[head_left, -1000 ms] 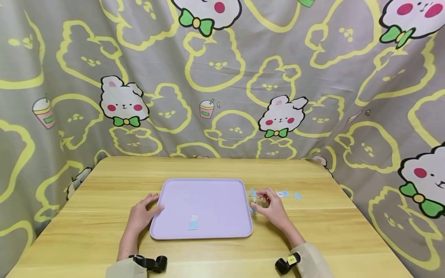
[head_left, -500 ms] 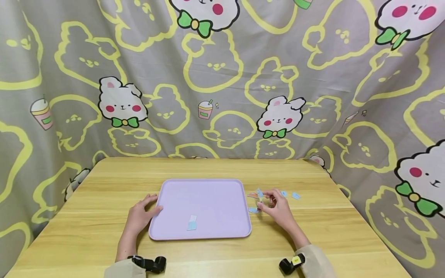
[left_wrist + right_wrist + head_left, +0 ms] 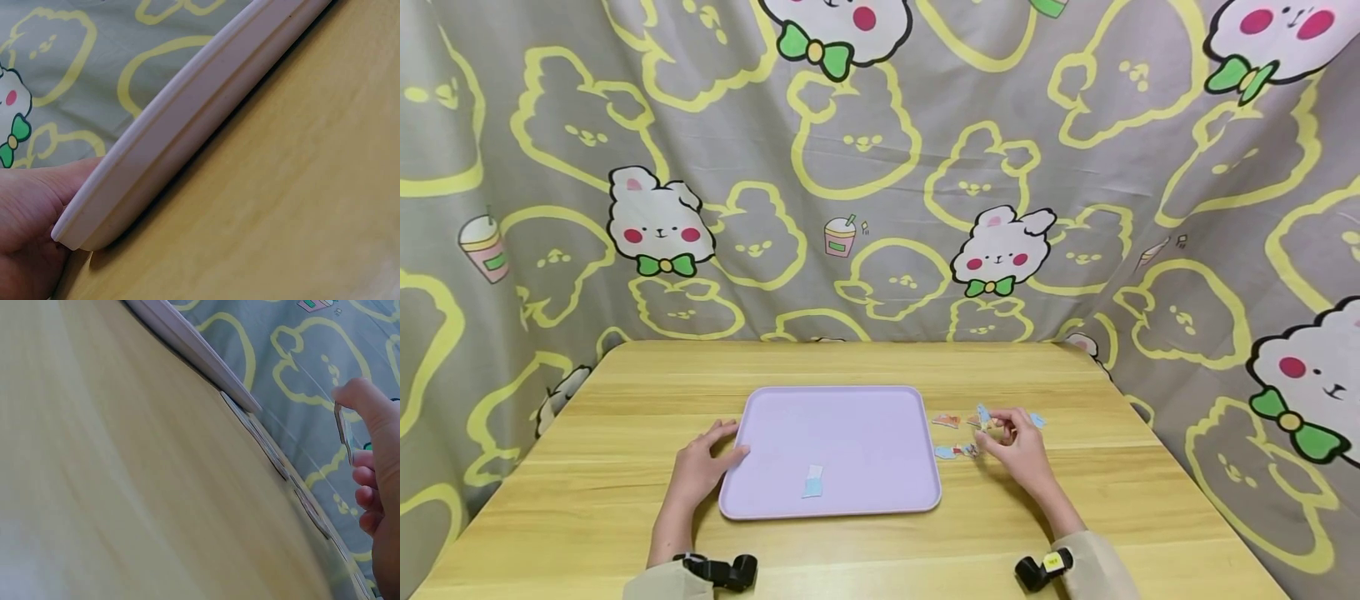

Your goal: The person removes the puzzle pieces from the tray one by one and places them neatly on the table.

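Observation:
A lilac tray (image 3: pixel 865 442) lies on the table, with two small joined puzzle pieces (image 3: pixel 812 483), whitish and light blue, near its front. My left hand (image 3: pixel 702 464) holds the tray's left edge, thumb over the rim. To the tray's right, my right hand (image 3: pixel 1021 450) pinches a blue and yellowish puzzle piece (image 3: pixel 983 417) on edge between thumb and fingers, raised above the table. In the right wrist view that piece (image 3: pixel 343 431) looks like two thin parts joined. Below and beside this hand lie an orange-brown piece (image 3: pixel 947 422) and a blue piece (image 3: pixel 945 452).
Another light blue piece (image 3: pixel 1037 419) lies beyond my right hand, which partly hides other pieces. Flat pieces (image 3: pixel 253 434) lie in a line from the tray's edge. The wooden table (image 3: pixel 850 554) meets a patterned grey curtain (image 3: pixel 880 308) at the back.
My right hand has moved right, away from the tray, with the pinched puzzle piece, uncovering pieces on the table. My left hand stays on the tray's edge.

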Demonstrator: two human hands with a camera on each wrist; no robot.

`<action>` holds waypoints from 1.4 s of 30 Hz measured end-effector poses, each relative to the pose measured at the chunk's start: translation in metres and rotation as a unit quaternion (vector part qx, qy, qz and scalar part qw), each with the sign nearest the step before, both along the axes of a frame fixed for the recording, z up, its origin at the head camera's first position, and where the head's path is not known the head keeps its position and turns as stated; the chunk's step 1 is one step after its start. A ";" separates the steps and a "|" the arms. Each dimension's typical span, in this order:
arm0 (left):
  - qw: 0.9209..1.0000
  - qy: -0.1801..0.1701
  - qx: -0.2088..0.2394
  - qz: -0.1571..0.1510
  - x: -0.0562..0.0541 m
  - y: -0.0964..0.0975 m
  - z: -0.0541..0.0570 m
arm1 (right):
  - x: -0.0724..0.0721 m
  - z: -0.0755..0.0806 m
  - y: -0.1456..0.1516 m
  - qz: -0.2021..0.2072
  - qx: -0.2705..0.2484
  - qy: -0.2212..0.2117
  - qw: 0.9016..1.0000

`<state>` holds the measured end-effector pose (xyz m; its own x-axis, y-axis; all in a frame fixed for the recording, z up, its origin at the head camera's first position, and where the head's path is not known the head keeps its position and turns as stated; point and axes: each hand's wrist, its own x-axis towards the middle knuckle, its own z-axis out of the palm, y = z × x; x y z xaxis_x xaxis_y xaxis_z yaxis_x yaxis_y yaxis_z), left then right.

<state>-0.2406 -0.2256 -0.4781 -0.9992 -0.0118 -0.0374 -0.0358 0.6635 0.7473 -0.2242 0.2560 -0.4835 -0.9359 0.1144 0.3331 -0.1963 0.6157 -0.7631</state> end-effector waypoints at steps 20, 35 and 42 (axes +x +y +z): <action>1.000 -0.003 0.001 -0.004 0.001 -0.001 0.000 | 0.007 -0.002 0.021 -0.083 0.018 -0.002 0.996; 1.000 -0.004 0.001 -0.010 0.000 -0.001 0.000 | 0.013 0.004 0.029 -0.118 0.052 -0.068 0.989; 1.000 0.001 -0.002 -0.008 0.001 0.000 0.002 | 0.015 0.004 0.030 -0.135 0.070 -0.083 0.985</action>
<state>-0.2398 -0.2258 -0.4760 -0.9994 0.0035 -0.0357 -0.0243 0.6667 0.7449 -0.2091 0.2864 -0.4798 -0.9206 0.3299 0.2091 0.1087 0.7305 -0.6742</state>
